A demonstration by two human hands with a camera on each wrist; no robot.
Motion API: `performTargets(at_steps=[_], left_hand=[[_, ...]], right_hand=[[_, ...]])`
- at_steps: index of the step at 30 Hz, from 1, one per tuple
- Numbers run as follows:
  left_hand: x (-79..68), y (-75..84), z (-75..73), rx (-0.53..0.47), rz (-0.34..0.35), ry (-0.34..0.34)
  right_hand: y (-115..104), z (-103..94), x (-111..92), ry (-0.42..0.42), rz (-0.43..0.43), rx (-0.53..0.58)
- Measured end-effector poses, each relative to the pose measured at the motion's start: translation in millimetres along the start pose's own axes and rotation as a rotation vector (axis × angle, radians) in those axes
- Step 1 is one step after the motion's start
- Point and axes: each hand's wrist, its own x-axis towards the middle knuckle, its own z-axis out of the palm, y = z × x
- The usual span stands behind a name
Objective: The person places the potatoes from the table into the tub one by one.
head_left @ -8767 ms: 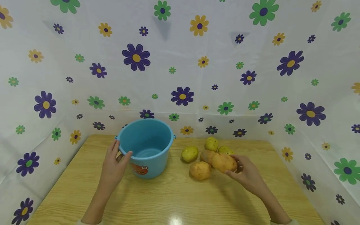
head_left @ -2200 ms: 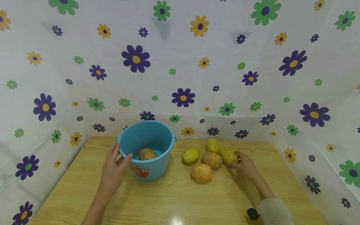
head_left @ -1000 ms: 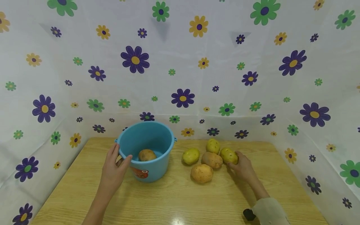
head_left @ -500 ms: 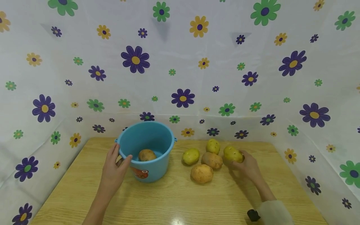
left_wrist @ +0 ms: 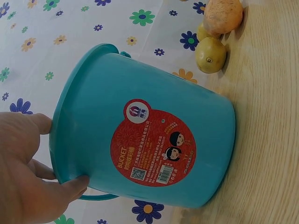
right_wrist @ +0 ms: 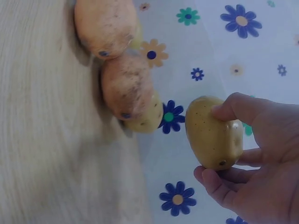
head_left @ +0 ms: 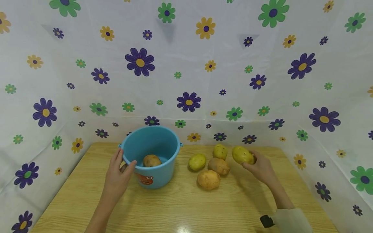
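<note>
My left hand [head_left: 118, 173] grips the near-left rim of a blue plastic bucket [head_left: 163, 174], which carries a red label [left_wrist: 152, 144]. One brown potato [head_left: 152, 160] lies inside on the bucket's bottom. Off to the right, my right hand [head_left: 263, 169] holds a smooth yellow-green potato [head_left: 242, 154] with dark spots, thumb on one side and fingers on the other. In the right wrist view this potato [right_wrist: 210, 133] shows raised off the tabletop.
Left of the held potato, two brown potatoes [head_left: 209, 180] and two yellow-green ones [head_left: 197, 162] sit grouped on the wooden table [head_left: 175, 207]. A white flower-print cloth [head_left: 163, 87] encloses the table's back and sides.
A brown potato held by my right hand 8.8 s ago now lies in the bucket. My right hand has since grasped a yellow-green potato and lifted it. My left hand stays at the rim.
</note>
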Motion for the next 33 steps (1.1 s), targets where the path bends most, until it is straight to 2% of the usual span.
performTargets(at_steps=[9, 21, 29, 33], left_hand=[[-0.2, 1.3, -0.9, -0.002, 0.001, -0.002], [-0.8, 1.9, -1.3, 0.004, -0.002, -0.002], [-1.0, 2.8, -1.8, 0.0, -0.008, -0.004], [-0.3, 2.1, -1.4, 0.001, -0.001, 0.001]], right_hand=[[-31.6, -8.3, 0.4, -0.001, -0.076, 0.005], [-71.6, -5.3, 6.1, -0.037, -0.164, 0.033], [-96.7, -2.0, 12.3, -0.07, -0.168, 0.032], [-110.1, 0.5, 18.2, -0.082, -0.198, 0.03]])
